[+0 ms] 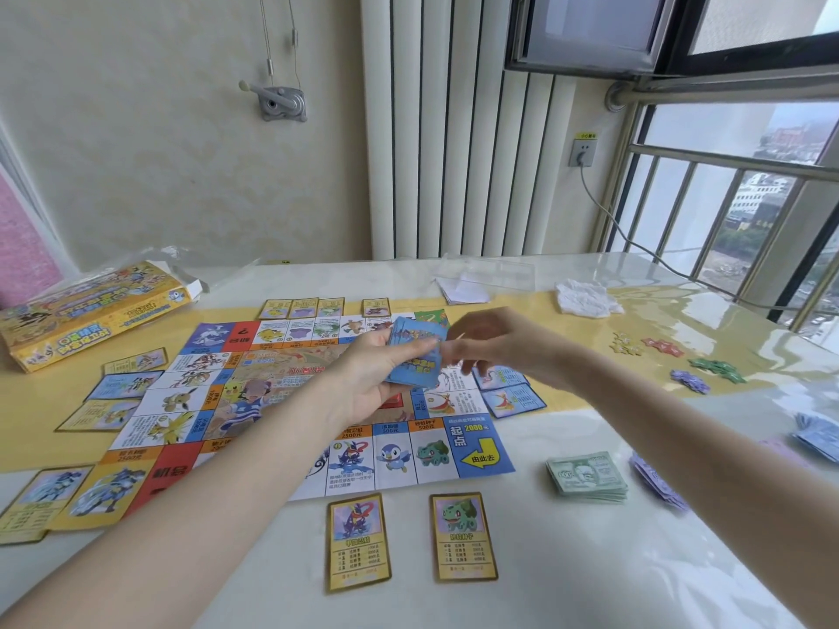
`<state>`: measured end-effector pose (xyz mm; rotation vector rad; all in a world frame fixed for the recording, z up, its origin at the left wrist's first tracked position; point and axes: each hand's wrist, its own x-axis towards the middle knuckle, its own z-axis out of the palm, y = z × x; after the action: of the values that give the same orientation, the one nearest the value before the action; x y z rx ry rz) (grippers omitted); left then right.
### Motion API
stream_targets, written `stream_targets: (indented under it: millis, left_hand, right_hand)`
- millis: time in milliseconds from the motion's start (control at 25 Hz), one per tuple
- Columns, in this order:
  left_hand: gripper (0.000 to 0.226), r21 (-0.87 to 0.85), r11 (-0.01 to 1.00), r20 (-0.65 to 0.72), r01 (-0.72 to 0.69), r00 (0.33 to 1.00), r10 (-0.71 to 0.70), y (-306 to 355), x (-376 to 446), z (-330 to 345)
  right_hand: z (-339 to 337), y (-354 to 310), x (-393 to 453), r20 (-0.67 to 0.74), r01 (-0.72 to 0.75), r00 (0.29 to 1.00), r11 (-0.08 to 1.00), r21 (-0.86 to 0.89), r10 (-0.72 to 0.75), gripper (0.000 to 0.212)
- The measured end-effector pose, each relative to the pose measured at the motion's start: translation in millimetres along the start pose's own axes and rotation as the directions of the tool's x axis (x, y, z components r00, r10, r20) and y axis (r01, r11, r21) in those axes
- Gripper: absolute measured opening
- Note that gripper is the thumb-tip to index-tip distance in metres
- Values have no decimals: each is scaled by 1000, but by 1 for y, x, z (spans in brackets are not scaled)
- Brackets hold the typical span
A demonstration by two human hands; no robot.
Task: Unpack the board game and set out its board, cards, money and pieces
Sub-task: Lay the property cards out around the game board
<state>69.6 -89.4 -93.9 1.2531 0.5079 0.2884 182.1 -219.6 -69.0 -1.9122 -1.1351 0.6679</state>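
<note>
We're well along, board [313,401] spread flat, property cards ringing it, money [587,478] stacked at four o'clock, and our left hand [367,374] grips the blue deck [415,356] above the board while our blurred right hand [490,342] pinches at its top card.

Bare table [567,583] open at near right, in front of the green money stack [587,477]. Near edge carries two cards [358,541] with a gap between. Board [290,401] fills centre, cards ringing its left and far sides. Box [91,306] blocks far left; piece piles [717,370] far right.
</note>
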Motion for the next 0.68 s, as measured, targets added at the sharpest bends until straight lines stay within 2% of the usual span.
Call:
stream_targets:
  millis: [80, 160, 280, 360, 440, 480, 560, 600, 680]
  left_hand:
    - [10, -38, 999, 48, 11, 999, -9, 4, -3, 1]
    - [13, -95, 995, 99, 28, 995, -18, 8, -7, -2]
    - [10, -158, 987, 43, 14, 999, -7, 10, -13, -15]
    - [10, -75, 997, -54, -30, 998, 26, 8, -15, -26]
    - [13, 129, 989, -93, -66, 993, 78, 6, -17, -31]
    - [15, 204, 976, -67, -73, 994, 89, 6, -18, -29]
    - [16, 217, 974, 34, -68, 997, 62, 7, -22, -20]
    - [17, 173, 983, 78, -58, 996, 45, 8, -25, -17]
    - [18, 27, 999, 116, -26, 993, 22, 12, -27, -15]
  right_hand:
    - [15, -5, 7, 31, 0, 1000, 997, 75, -2, 29]
    - [20, -8, 13, 0, -53, 999, 971, 234, 54, 33]
    - [14, -10, 14, -85, -112, 985, 926, 359, 153, 42]
    - [9, -10, 12, -182, -128, 966, 951, 283, 185, 45]
    - [13, -16, 9, -218, -141, 963, 985, 105, 161, 42]
    - [18, -19, 8, -207, -132, 970, 991, -2, 129, 38]
    - [29, -27, 9, -165, -82, 984, 988, -131, 60, 31]
    - [32, -30, 9, -131, -51, 991, 992, -118, 36, 27]
    - [31, -34, 7, -40, -34, 998, 994, 107, 39, 22]
